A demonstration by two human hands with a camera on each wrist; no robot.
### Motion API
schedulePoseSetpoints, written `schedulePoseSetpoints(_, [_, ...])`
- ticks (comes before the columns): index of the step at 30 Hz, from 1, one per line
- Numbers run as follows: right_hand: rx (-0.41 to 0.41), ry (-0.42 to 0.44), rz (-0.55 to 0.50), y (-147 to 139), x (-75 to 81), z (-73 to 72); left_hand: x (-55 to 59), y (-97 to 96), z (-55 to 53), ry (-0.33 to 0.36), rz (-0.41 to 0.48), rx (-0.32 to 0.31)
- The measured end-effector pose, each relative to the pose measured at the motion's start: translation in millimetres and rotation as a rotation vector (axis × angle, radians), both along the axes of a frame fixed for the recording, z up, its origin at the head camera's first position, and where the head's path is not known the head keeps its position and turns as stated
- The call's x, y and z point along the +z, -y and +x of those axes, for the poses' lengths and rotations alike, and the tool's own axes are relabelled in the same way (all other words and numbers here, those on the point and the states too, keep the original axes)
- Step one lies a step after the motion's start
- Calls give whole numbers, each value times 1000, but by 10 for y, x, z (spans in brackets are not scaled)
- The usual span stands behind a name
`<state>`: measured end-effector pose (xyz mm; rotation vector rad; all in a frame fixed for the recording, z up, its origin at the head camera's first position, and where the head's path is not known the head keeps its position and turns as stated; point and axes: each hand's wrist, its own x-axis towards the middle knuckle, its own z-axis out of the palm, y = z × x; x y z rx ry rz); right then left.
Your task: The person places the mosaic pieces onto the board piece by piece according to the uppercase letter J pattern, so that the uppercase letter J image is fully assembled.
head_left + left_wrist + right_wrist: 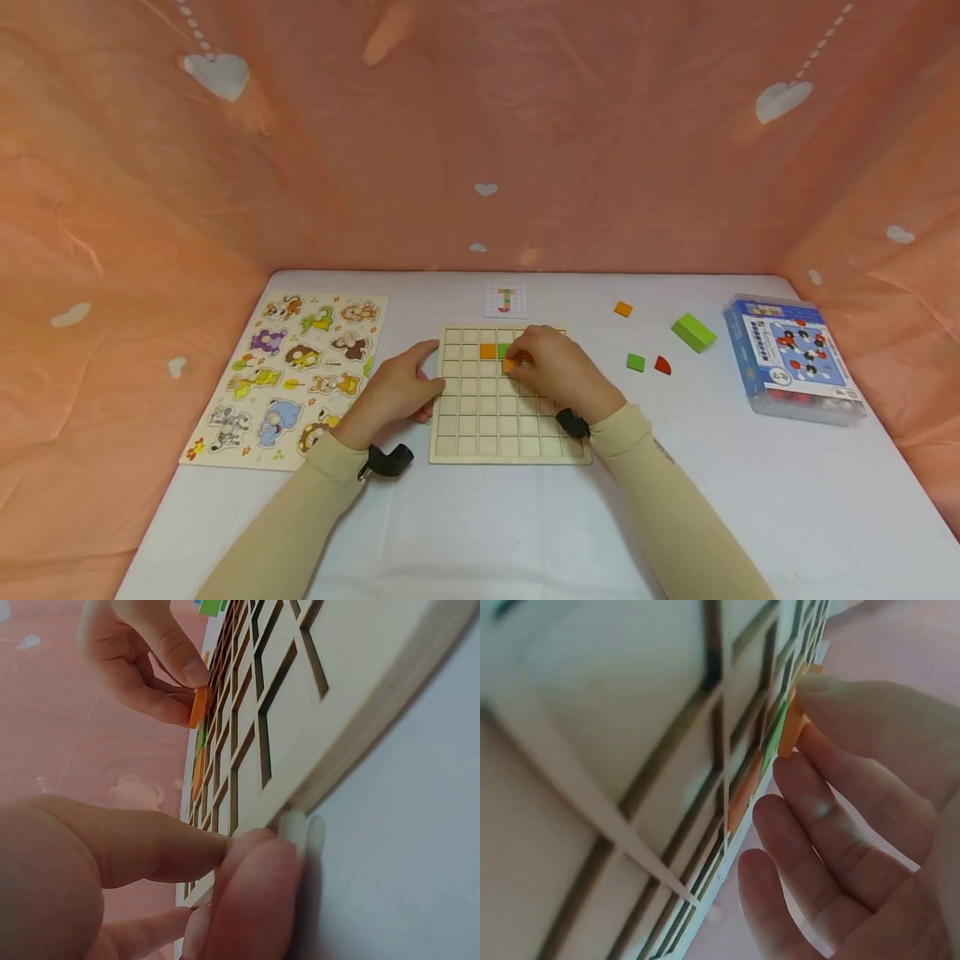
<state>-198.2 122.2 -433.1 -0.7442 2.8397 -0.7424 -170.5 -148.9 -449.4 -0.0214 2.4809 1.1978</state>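
1. Right hand (555, 367) is over the upper part of a wooden grid board (487, 425), grip closed, thumb and fingers pinching an orange tile (509, 365).
2. That tile is tilted, just below a green square (503, 351) sitting in the grid. An orange square (487, 351) fills the cell directly left of the green one.
3. Left hand (397, 387) has the board's left edge, grip clamped on it with thumb and fingers.
4. Little card (506, 301) with a coloured J on it lies just behind the board.
5. Off to the right on the white counter (465, 525): a loose orange piece (623, 309), a green piece (636, 362) beside a red quarter-circle (663, 365), a green block (693, 332), then a plastic case (795, 358).
6. Animal puzzle (255, 461) is over on the left.
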Motion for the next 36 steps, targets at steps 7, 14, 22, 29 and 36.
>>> schedulePoseSetpoints(7, [16,-24,22,45,-32,8,-6,0,7,-5,-4,-3])
schedulePoseSetpoints(14, [14,-37,49,71,-27,21,-4,-3,20,10,0,2])
schedulePoseSetpoints(22, [24,-65,54,63,-19,3,24,-10,16,1,2,-10])
schedulePoseSetpoints(29, [29,-71,66,65,-13,9,42,1,19,0,8,-17])
schedulePoseSetpoints(36, [29,-66,78,67,-16,13,14,5,4,-10,0,-22])
